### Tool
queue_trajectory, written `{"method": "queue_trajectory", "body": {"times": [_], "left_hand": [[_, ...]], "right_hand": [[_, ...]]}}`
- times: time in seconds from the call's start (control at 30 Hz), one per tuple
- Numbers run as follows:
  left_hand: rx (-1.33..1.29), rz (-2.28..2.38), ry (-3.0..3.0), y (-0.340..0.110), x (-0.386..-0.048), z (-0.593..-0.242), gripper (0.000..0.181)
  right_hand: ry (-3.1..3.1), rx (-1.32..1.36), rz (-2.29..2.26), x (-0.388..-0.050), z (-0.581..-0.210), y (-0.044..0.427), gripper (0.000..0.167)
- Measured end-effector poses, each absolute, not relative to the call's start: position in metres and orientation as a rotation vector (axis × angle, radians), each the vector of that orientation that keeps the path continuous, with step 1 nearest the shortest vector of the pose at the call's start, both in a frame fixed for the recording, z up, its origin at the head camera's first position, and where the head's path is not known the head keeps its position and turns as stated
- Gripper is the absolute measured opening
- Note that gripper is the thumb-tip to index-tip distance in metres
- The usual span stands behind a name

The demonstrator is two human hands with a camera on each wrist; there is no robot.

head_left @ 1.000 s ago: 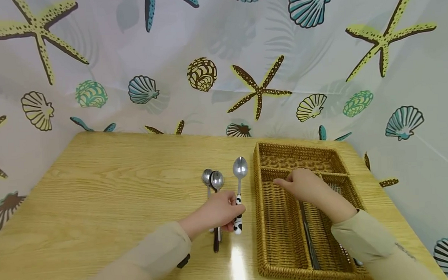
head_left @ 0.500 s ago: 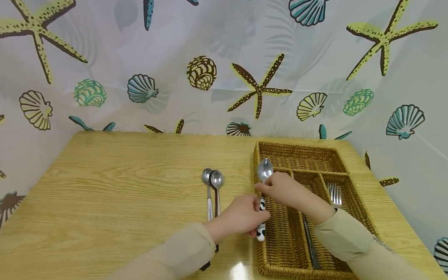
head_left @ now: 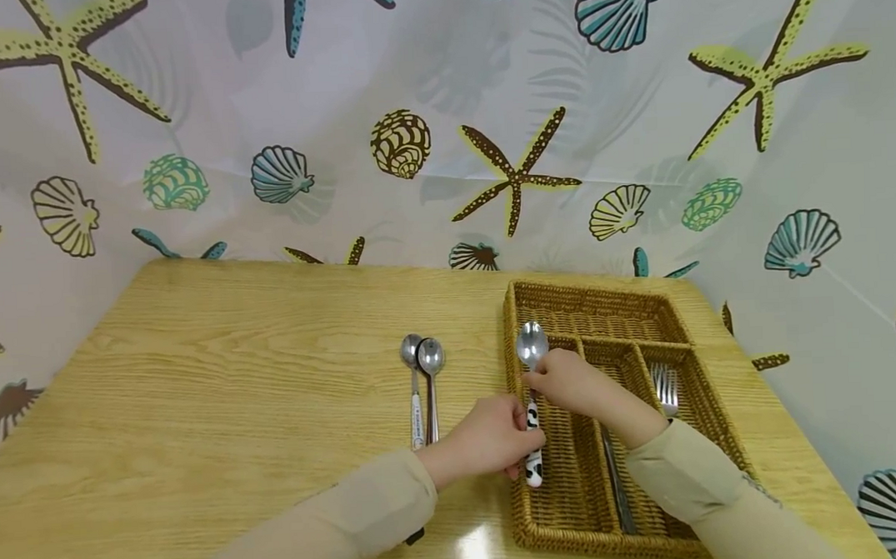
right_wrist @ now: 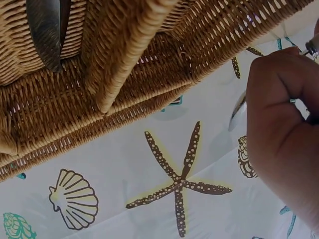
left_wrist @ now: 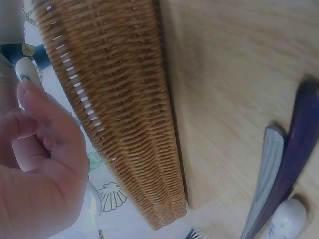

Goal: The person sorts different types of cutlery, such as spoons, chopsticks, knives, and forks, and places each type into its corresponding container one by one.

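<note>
A spoon (head_left: 532,345) with a black-and-white patterned handle is held by both hands over the left compartment of the wicker basket (head_left: 524,510). My left hand (head_left: 485,438) grips its handle, whose white end (left_wrist: 27,69) shows beyond the fingers in the left wrist view. Farther up, my right hand (head_left: 575,386) pinches the neck just below the bowl. In the right wrist view the right hand (right_wrist: 281,134) is at the right edge, with a bit of metal between its fingers. The spoon's bowl points to the far side.
Left of the basket, a white-handled spoon (head_left: 416,410) and other spoons (head_left: 431,359) lie close together on the wooden table (head_left: 256,363). Inside the basket are a fork (head_left: 666,387) and a dark knife-like piece (head_left: 618,489). A patterned curtain (head_left: 335,93) hangs behind.
My left hand has carried the patterned spoon rightward from the table to over the basket. The right hand moved left from the basket's middle and took hold of the spoon's neck.
</note>
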State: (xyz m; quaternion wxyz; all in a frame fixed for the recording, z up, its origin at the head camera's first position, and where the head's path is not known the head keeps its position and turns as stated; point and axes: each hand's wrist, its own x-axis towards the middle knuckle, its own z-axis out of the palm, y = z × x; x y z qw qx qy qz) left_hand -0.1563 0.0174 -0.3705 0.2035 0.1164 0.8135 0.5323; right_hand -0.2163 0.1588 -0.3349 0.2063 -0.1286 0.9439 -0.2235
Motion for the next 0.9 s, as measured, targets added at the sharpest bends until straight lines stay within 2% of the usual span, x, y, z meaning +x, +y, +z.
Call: {"method": "queue_trajectory", "body": {"times": [0.23,0.37,0.63,0.9], "left_hand": [[0.358,1.435,2.316,0.011,-0.157,-0.374,0.016],[0.336,1.346,2.400,-0.014,-0.166,-0.377,0.018],[0.123,1.130,2.581,-0.075,-0.181,-0.401,0.020],[0.076,0.950,2.683,-0.091,-0.184,-0.417,0.031]], "right_hand": [[2.599,-0.340,-0.618,-0.216,-0.339,0.167,0.045],[2.588,-0.286,-0.585,-0.215,-0.342,0.172,0.041],[2.519,-0.198,-0.611,-0.216,-0.354,0.170,0.034],[2.507,-0.205,-0.500,-0.220,-0.370,0.163,0.033]]}}
